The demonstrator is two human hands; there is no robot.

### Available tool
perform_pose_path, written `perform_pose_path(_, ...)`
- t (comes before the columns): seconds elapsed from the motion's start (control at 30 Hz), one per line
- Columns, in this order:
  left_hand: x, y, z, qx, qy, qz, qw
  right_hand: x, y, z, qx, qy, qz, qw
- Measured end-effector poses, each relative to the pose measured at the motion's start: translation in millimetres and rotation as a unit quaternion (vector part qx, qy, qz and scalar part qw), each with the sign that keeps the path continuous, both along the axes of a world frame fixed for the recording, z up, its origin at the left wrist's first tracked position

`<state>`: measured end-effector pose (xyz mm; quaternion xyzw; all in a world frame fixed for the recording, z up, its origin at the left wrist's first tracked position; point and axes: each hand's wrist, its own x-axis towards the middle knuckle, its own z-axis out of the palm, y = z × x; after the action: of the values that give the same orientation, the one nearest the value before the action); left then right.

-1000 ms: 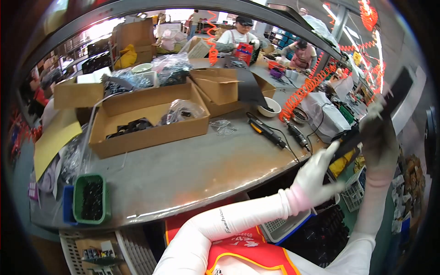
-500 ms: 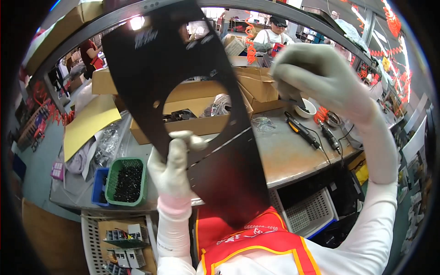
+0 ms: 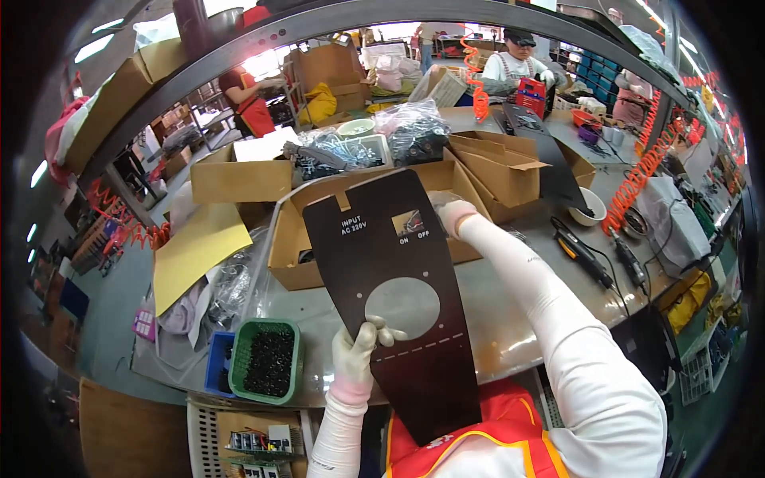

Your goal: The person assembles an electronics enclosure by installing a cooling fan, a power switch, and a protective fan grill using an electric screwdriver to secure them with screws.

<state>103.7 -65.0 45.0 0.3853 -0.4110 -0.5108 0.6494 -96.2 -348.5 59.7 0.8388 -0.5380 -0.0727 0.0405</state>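
A flat black panel [image 3: 382, 255] with a large round hole, a small rectangular cutout and a notched top edge stands tilted before me. My left hand [image 3: 360, 350], in a white glove, grips its left edge beside the round hole, thumb showing in front. Behind the panel is an open cardboard box [image 3: 288, 239]. My right hand [image 3: 452, 209] reaches over this box at its right side; the panel hides part of the hand, and its fingers cannot be made out. White lettering and a dashed line mark the panel's face.
At left sit a green basket of small black parts [image 3: 271, 360], a blue bin [image 3: 220, 363] and a yellow sheet [image 3: 199, 253]. Corded drivers [image 3: 586, 256] lie at right near a white bowl [image 3: 591, 205]. A metal shelf beam [image 3: 351, 40] crosses above. A co-worker [image 3: 518, 68] is across the bench.
My right hand has come down from its raised place at the right to the box behind the panel. The panel, held in my left hand, appears lower and farther from me.
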Motion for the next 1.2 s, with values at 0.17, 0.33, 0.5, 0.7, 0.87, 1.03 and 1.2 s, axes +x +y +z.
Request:
perform_pose_path(0.17, 36, -14, 44, -0.061, -0.068, -0.068, 0.994, 10, 35, 50, 0.068, -0.054, 0.050, 0.995)
perform_pose_path(0.33, 43, -70, 151, -0.146, -0.208, 0.005, 0.967, -12, 16, 15, 0.077, -0.114, 0.056, 0.989)
perform_pose_path(0.5, 42, -88, 187, -0.064, -0.271, -0.131, 0.951, -12, 10, 20, 0.018, -0.052, 0.051, 0.997)
perform_pose_path(0.7, 40, -93, 173, -0.108, -0.377, 0.032, 0.919, -82, 37, 102, -0.092, -0.296, 0.115, 0.944)
perform_pose_path(0.87, -10, -60, 182, -0.364, -0.540, 0.289, 0.701, -101, 106, 122, 0.079, -0.664, 0.242, 0.703)
perform_pose_path(1.03, -75, -29, 185, -0.082, -0.246, -0.130, 0.957, -89, 168, 131, -0.048, -0.621, 0.350, 0.699)
perform_pose_path(1.2, -85, -36, 161, -0.052, -0.060, -0.238, 0.968, -81, 198, 143, -0.137, -0.545, 0.322, 0.762)
